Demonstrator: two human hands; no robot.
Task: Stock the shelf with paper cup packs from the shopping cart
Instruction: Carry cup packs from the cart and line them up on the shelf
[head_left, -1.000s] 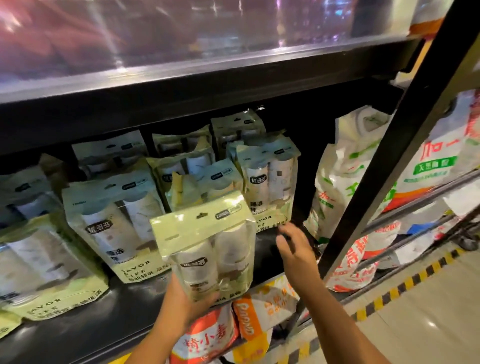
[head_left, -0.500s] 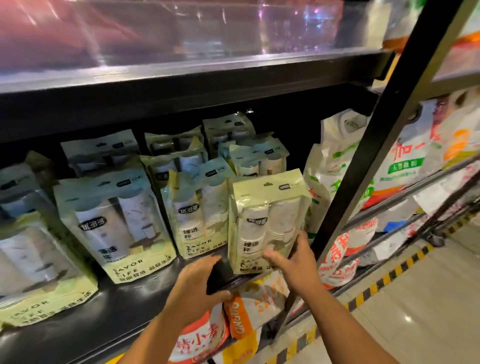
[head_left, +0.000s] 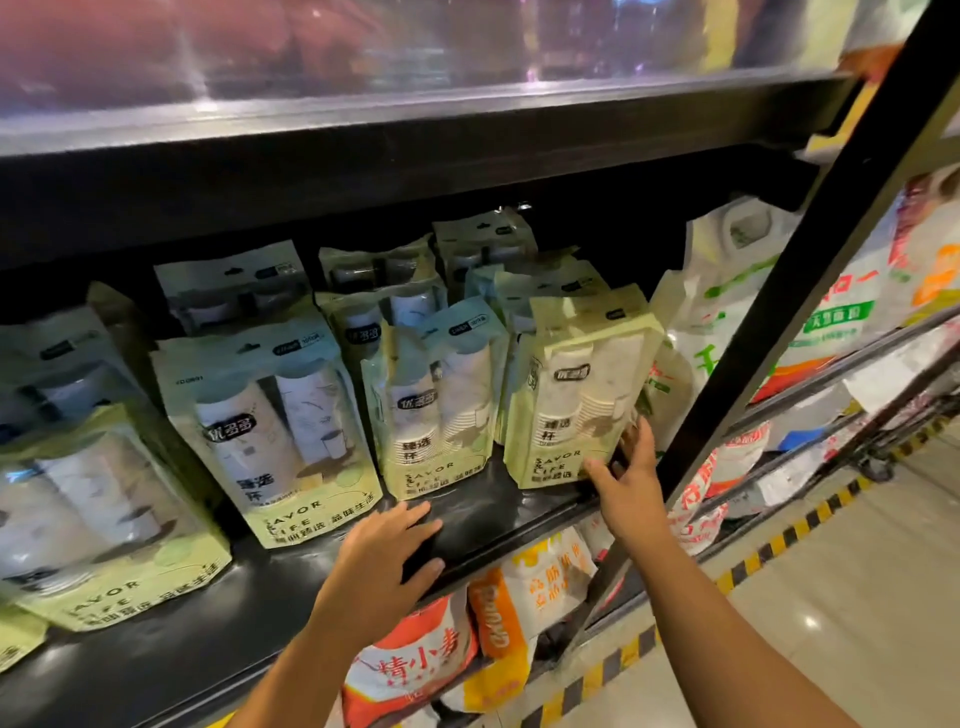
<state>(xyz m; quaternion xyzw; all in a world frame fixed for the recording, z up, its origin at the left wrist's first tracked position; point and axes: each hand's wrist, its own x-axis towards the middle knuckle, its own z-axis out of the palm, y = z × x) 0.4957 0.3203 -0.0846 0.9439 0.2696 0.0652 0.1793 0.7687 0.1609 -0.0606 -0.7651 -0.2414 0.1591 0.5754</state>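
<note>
Right hand (head_left: 631, 478) is grasping the lower right corner of a green paper cup pack (head_left: 576, 395), thumb on the front, fingers round the side. Pack is standing upright on the black shelf (head_left: 493, 514), right end of the near row, just beside a neighbouring pack (head_left: 436, 395). Left hand (head_left: 387, 561) is resting on the shelf's near edge, fingers relaxed, holding nothing. More packs are sitting left and farther back. White bags (head_left: 727, 291) are leaning right, behind the black upright (head_left: 779, 312).
</note>
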